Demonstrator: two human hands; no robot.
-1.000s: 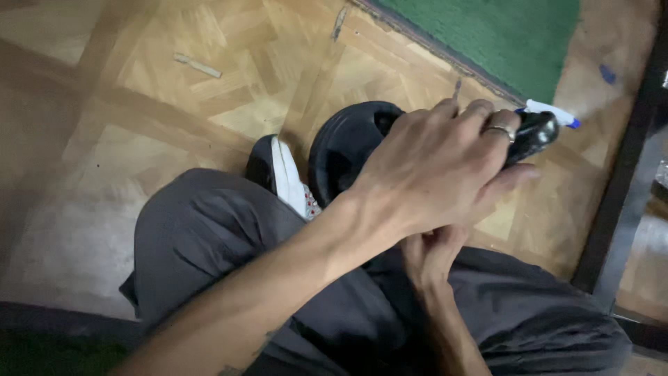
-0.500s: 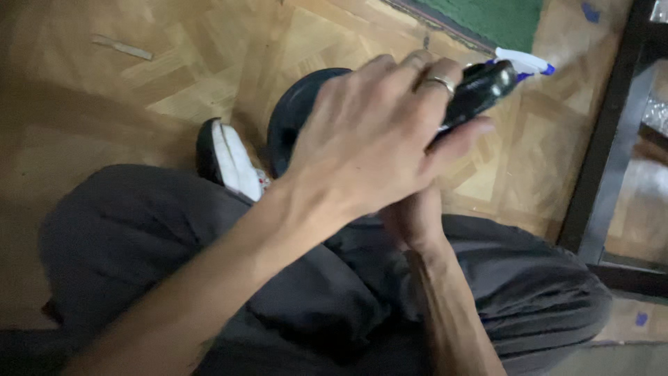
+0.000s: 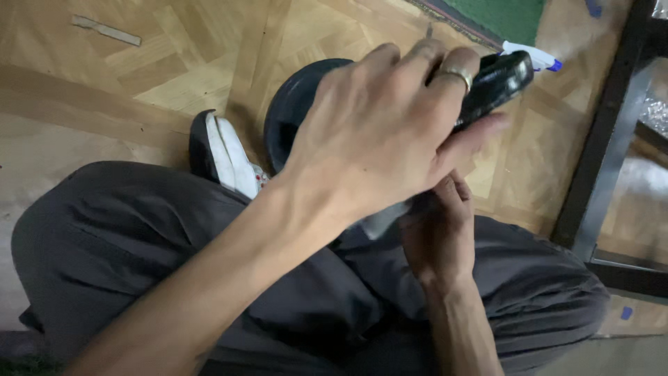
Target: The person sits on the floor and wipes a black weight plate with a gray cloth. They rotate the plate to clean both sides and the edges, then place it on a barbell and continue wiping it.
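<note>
A seated person's left hand (image 3: 390, 139) clamped a glossy black shoe (image 3: 495, 83) above the lap, steadying it, while the right hand (image 3: 438, 233) (largely hidden beneath) pressed a grey cloth (image 3: 379, 221) upward; how tightly it gripped could not be told.

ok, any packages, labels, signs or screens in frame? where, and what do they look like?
No signs or screens.
Spray bottle: on the wood floor, top right beyond the left hand; white body, blue tip, lying flat.
Blue tape bits: floor, top right corner; another at lower right.
Any label cannot be told.
</note>
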